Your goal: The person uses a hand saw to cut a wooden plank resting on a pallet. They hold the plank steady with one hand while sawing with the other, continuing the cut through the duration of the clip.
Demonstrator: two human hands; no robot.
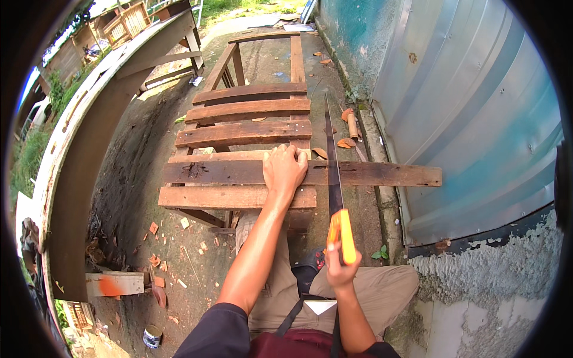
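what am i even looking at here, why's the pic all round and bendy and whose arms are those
This is a single picture from a wide fisheye camera worn on a person's head, looking down. That lens makes straight edges curve. The arms belong to the wearer.

The left hand presses flat on a dark weathered plank that lies across a slatted wooden pallet and sticks out to the right. The right hand grips the orange handle of a handsaw, whose blade crosses the plank just right of the left hand.

Around them are dirt ground with wood scraps, a small can and a corrugated metal wall.
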